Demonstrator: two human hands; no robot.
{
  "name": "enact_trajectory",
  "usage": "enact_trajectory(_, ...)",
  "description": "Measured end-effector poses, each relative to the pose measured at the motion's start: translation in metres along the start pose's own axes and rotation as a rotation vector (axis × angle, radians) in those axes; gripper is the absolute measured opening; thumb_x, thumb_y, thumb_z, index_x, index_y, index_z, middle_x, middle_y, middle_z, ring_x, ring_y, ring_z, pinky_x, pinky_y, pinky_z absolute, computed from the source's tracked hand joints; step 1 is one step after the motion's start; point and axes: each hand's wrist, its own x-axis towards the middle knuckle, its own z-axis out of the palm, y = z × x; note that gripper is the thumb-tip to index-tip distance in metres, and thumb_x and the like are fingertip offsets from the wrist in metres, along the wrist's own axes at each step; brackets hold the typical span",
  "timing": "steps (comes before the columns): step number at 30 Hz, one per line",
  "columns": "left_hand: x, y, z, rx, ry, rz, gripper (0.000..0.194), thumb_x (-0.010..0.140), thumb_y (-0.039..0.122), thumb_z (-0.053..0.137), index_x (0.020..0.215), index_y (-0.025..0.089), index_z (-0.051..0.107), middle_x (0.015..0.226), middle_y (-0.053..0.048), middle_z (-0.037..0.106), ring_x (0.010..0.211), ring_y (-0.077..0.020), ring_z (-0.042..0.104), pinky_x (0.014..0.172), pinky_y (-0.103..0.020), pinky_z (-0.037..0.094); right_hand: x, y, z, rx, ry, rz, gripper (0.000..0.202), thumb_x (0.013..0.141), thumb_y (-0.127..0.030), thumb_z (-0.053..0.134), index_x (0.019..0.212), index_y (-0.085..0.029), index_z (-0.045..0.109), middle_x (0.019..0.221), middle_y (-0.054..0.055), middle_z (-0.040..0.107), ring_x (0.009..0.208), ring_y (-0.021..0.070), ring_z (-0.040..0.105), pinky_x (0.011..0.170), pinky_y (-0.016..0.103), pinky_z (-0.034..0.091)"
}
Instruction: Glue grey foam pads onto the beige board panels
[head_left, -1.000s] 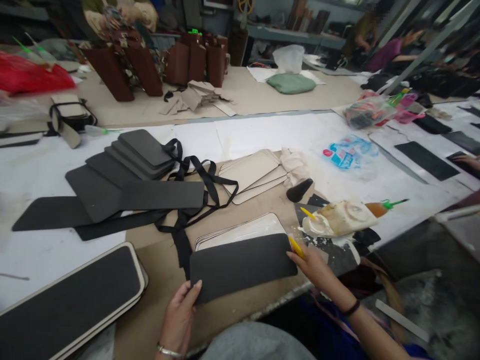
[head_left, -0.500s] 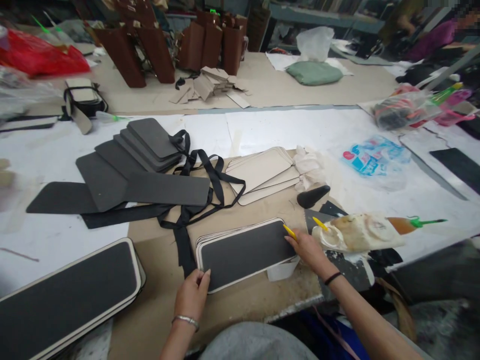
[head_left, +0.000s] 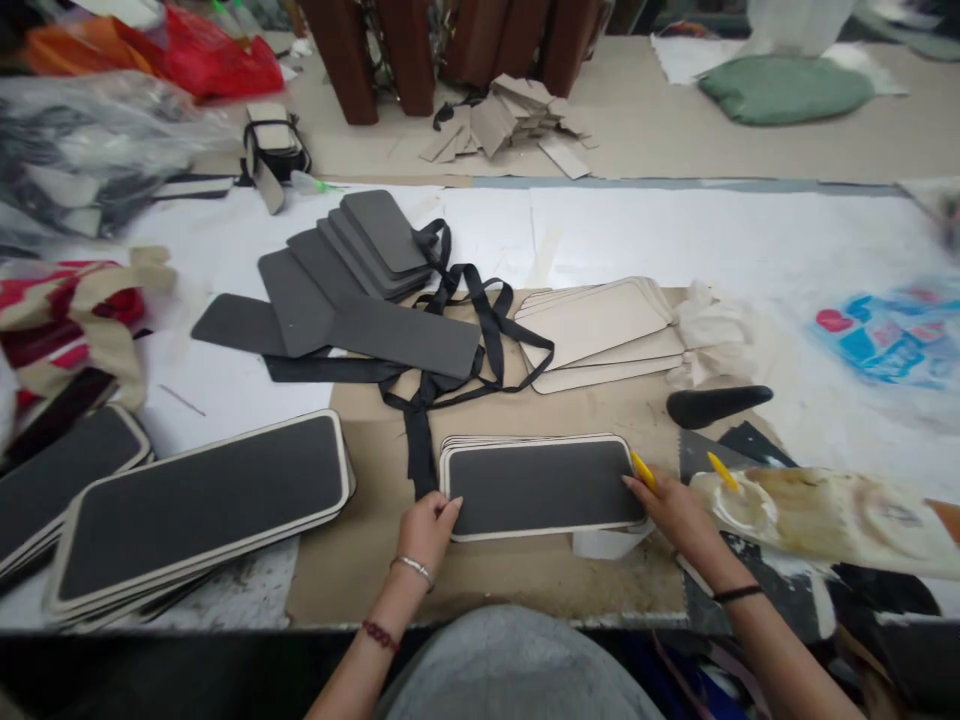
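Left hand (head_left: 429,532) and right hand (head_left: 679,515) at either end of a dark grey, round-cornered rectangular panel (head_left: 540,485).
Looks like edge alignment: panel lies on a cream round-cornered board (head_left: 445,470), left fingers closed at its left edge, right gripping a slim yellow stick (head_left: 643,470) (fingertip also on panel); next move likely calls for even margins. Counts: two hands, two yellow sticks, two cream-bordered panel stacks (head_left: 202,505) at left, at least six loose grey panels (head_left: 409,335).

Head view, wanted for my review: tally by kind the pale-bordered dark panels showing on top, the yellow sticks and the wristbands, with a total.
Pale-bordered dark panels: 3
Yellow sticks: 2
Wristbands: 3
Total: 8
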Motion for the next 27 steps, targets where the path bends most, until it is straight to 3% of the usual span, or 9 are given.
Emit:
enact_trajectory(13, -0.002, 0.0, -0.003, -0.004, -0.006, -0.019, 0.029, 0.065, 0.039, 0.05, 0.045, 0.02, 0.04, 0.043, 0.005, 0.041, 0.049, -0.011, 0.039, 0.052, -0.023, 0.029, 0.0, 0.0, 0.003, -0.017, -0.006, 0.029, 0.028, 0.084, -0.04, 0.039, 0.089, -0.018, 0.057, 0.072, 0.006, 0.064, 0.072, 0.0221, 0.062, 0.063, 0.028, 0.04)
enact_trajectory(27, 0.001, -0.007, 0.0, 0.013, -0.021, -0.009, 0.035, 0.061, 0.05, 0.052, 0.043, 0.02, 0.046, 0.039, 0.004, 0.044, 0.047, -0.0128, 0.042, 0.049, -0.025, 0.032, -0.003, -0.018, -0.01, -0.021, -0.05, 0.095, 0.025, 0.089, -0.032, 0.04, 0.096, -0.014, 0.056, 0.082, 0.01, 0.065, 0.08, 0.0199, 0.062, 0.067, 0.025, 0.039)
